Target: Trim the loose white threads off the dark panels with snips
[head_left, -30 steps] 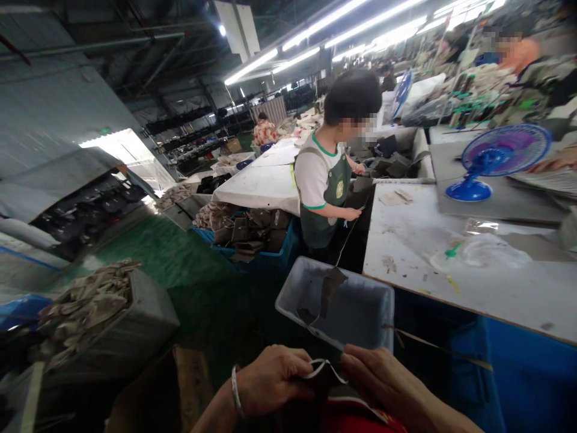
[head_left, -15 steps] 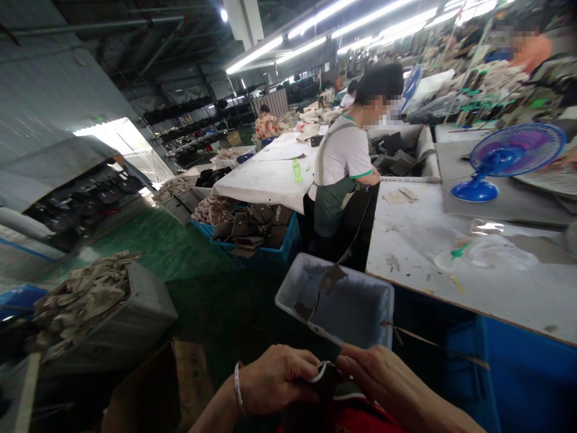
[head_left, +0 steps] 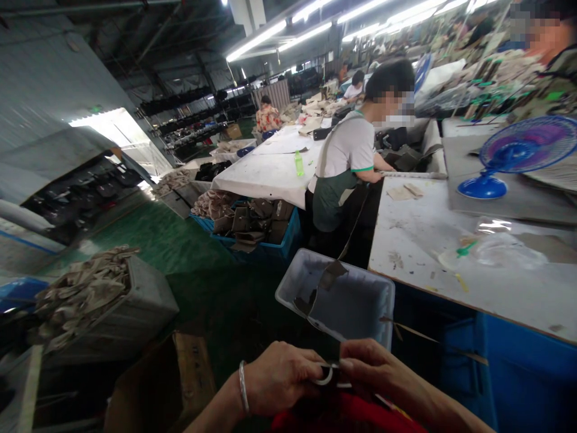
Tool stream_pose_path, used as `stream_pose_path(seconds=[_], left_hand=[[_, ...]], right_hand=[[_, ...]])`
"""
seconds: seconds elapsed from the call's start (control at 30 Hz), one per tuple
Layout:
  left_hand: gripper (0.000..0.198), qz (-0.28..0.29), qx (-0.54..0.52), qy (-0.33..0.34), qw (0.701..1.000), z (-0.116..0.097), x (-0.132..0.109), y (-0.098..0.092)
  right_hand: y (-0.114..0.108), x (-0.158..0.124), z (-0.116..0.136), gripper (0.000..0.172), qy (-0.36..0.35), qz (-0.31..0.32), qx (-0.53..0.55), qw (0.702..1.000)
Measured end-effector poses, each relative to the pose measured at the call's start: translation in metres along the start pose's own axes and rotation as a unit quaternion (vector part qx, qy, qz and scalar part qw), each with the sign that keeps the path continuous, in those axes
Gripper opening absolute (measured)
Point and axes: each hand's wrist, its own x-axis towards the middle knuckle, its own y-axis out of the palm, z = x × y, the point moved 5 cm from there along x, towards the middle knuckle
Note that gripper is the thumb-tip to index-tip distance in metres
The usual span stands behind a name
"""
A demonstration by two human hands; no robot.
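Note:
At the bottom of the view, my left hand (head_left: pixel 282 380), with a silver bangle on its wrist, and my right hand (head_left: pixel 376 374) pinch a small dark piece with a white edge (head_left: pixel 328 377) between them. Both hands are closed on it, thumbs on top. Below them shows red cloth (head_left: pixel 347 418). Just beyond the hands stands a grey plastic bin (head_left: pixel 360 304) with a dark strip draped over its rim.
A white worktable (head_left: pixel 424 240) with a plastic bag and a blue fan (head_left: pixel 518 153) lies to the right. A person in a green apron stands at its far end. A blue crate (head_left: pixel 270 240) of dark pieces, a grey bin of tan pieces (head_left: pixel 135 313) and a cardboard box (head_left: pixel 180 379) sit on the green floor.
The person in the apron turned away toward the far table. My hands dropped slightly in view and worked the dark piece between the fingertips.

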Motion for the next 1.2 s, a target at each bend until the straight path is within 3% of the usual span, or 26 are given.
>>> stream_pose_path(seconds=[0.43, 0.6, 0.7, 0.77, 0.83, 0.9, 1.0, 1.1, 1.2], left_hand=[[0.012, -0.008, 0.050, 0.000, 0.999, 0.004, 0.005, 0.004], [0.016, -0.003, 0.040, -0.041, 0.998, 0.010, 0.008, 0.005], [0.015, -0.090, -0.068, -0.090, 0.990, 0.025, 0.007, -0.013], [0.019, -0.171, -0.183, -0.101, 0.963, 0.036, 0.004, -0.030], [0.026, -0.225, -0.287, -0.101, 0.926, 0.044, -0.001, -0.046], [0.031, -0.249, -0.337, -0.112, 0.901, 0.048, -0.006, -0.058], [0.032, -0.272, -0.323, -0.146, 0.895, 0.046, -0.017, -0.073], [0.032, -0.265, -0.330, -0.164, 0.891, 0.035, -0.025, -0.080], [0.029, -0.240, -0.349, -0.156, 0.892, 0.017, -0.026, -0.085]], right_hand=[[0.001, 0.004, -0.003, 0.044, 0.034, -0.025, 0.133, 0.990], [-0.007, -0.002, 0.003, 0.043, -0.007, -0.042, 0.180, 0.983], [-0.034, -0.013, -0.009, 0.042, -0.004, -0.172, 0.257, 0.951], [-0.051, -0.021, -0.020, 0.053, 0.014, -0.276, 0.304, 0.912], [-0.058, -0.023, -0.028, 0.056, 0.024, -0.310, 0.299, 0.902], [-0.055, -0.016, -0.029, 0.046, 0.023, -0.277, 0.256, 0.926], [-0.043, 0.000, -0.019, 0.042, -0.020, -0.197, 0.155, 0.968], [-0.035, 0.014, 0.004, 0.040, -0.115, -0.177, 0.097, 0.973], [-0.022, 0.030, 0.028, 0.043, -0.155, -0.103, 0.136, 0.973]])
